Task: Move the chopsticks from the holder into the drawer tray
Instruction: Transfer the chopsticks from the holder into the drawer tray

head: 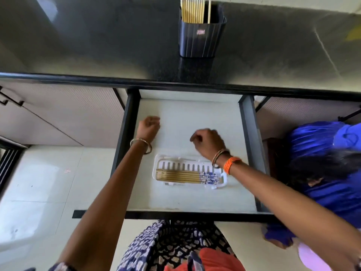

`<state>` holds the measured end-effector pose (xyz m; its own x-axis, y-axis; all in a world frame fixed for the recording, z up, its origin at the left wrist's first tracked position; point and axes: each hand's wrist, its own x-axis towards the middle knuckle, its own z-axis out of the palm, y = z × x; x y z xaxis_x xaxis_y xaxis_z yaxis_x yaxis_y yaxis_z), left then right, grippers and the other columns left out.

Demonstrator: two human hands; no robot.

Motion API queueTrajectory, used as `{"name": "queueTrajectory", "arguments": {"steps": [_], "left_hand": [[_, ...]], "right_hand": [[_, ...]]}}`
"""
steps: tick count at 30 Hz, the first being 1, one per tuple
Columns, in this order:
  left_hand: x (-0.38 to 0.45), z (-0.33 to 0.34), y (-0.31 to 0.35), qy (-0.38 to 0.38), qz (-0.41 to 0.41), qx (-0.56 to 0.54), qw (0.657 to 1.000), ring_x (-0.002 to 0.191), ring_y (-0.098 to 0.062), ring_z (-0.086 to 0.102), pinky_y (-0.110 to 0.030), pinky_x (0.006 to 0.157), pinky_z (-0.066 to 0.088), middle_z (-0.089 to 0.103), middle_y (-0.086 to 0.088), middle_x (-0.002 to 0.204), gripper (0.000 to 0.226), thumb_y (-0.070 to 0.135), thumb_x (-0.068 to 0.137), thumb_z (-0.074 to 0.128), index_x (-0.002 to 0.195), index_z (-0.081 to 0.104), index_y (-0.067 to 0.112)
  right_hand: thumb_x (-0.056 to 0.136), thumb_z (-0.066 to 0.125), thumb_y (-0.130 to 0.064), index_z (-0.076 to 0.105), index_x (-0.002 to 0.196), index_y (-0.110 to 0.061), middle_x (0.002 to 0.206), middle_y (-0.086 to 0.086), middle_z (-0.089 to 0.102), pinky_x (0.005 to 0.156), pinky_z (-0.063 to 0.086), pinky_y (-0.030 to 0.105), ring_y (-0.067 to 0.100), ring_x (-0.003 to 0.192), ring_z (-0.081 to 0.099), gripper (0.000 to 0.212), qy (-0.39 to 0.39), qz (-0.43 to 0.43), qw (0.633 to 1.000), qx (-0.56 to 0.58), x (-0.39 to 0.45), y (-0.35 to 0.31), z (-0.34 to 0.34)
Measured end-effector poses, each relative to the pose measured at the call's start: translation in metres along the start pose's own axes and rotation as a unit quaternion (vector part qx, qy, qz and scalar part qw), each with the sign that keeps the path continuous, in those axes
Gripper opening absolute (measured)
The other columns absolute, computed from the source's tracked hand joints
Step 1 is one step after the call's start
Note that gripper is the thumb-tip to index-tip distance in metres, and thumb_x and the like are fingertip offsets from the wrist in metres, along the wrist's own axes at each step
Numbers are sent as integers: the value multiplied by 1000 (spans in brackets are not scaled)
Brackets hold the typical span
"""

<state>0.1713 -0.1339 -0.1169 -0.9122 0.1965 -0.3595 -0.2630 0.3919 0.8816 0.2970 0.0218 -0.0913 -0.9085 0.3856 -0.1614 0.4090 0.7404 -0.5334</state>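
Observation:
A dark ribbed holder point(201, 36) stands on the grey countertop, with several yellow chopsticks point(192, 9) upright in it. Below, the drawer point(195, 198) is pulled out. A white slotted tray point(175, 163) lies in it near the front, and several chopsticks with blue patterned ends point(185, 176) lie flat along its near side. My left hand point(149, 127) hovers over the drawer's left part with fingers curled and nothing in it. My right hand point(208, 142) is just above the tray's far right edge, fingers curled; no object shows in it.
The countertop's dark front edge point(175, 83) overhangs the back of the drawer. Closed cabinet doors point(58, 114) flank the drawer. A second person in blue clothing point(322, 163) crouches close at the right, beside the drawer's right wall. Pale floor tiles point(39, 192) lie at the left.

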Motion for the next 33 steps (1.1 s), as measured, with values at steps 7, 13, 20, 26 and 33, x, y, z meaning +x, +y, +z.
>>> {"name": "queueTrajectory", "arguments": {"steps": [7,13,20,26,33], "left_hand": [[63,22,174,-36,160,-80,983,79,-13,58,-31,67,53,61,4,84,28,2,87,45,82,59,25],[133,44,249,59,256,-13,965,74,1,52,-8,65,47,54,8,93,38,0,83,52,119,50,11],[192,56,235,65,239,38,968,94,-12,61,-23,87,48,66,-4,105,24,2,86,58,108,61,10],[203,48,230,37,259,26,965,93,-14,64,-25,88,50,68,-1,96,15,7,85,61,99,65,7],[200,46,232,41,251,31,967,97,-15,63,-30,91,50,68,-2,101,17,9,84,63,100,65,9]], "right_hand": [[81,55,-7,76,84,-11,88,10,77,79,57,32,25,86,71,21,193,-49,978,63,170,-35,-158],[89,51,-10,70,108,-4,115,13,71,97,50,34,28,110,64,28,239,11,966,102,306,-43,-220],[97,46,-37,46,51,-15,52,2,46,62,37,28,13,48,43,51,123,-13,985,118,398,-45,-195],[90,59,-36,45,51,-20,52,-2,43,62,39,26,15,54,41,44,101,-65,986,120,424,-52,-187],[90,60,-25,71,78,0,64,5,66,62,48,24,14,60,59,30,216,-33,948,232,408,-51,-194]]}}
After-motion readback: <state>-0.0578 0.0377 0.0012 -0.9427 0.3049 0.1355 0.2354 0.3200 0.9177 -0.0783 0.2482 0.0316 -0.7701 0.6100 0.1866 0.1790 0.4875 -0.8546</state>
